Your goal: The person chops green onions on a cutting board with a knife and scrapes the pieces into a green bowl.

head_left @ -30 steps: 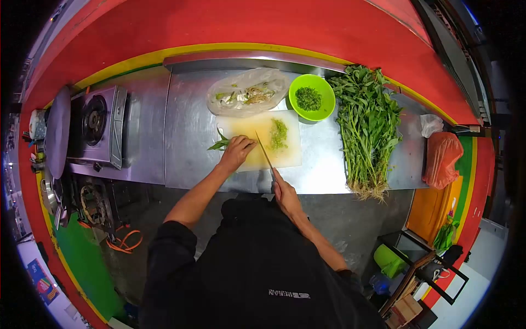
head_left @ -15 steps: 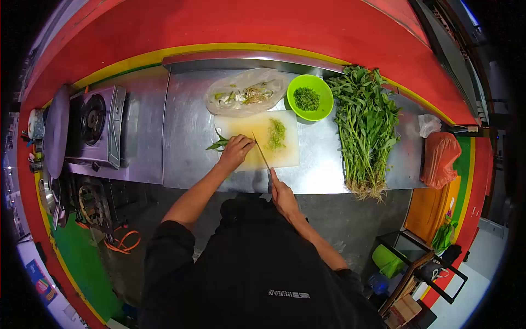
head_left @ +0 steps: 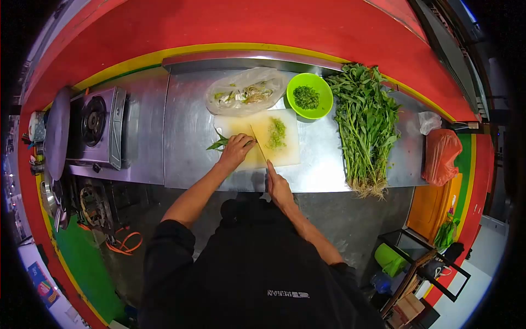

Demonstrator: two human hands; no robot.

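Note:
My left hand [head_left: 236, 151] is closed over a small bunch of green leafy stalks [head_left: 218, 143] on a pale cutting board [head_left: 287, 156]; leaf tips stick out on its left side. In my right hand [head_left: 280, 190] is a knife [head_left: 259, 142], gripped by the handle at the board's near edge. Its blade slants up and left across the board, close beside my left fingertips. Whether the edge touches the stalks is too small to tell. Finely chopped pale green pieces [head_left: 277, 133] lie on the board to the right of the blade.
Behind the board are a clear plastic bag [head_left: 218, 90] with root scraps and a lime-green bowl [head_left: 324, 113] of chopped greens. A big bundle of leafy greens [head_left: 366, 131] lies right, near an orange bag [head_left: 441, 156]. A gas stove [head_left: 116, 129] stands left on the steel counter [head_left: 189, 118].
My right hand and the knife have shifted slightly forward and to the left. My left hand stays in nearly the same place on the stalks.

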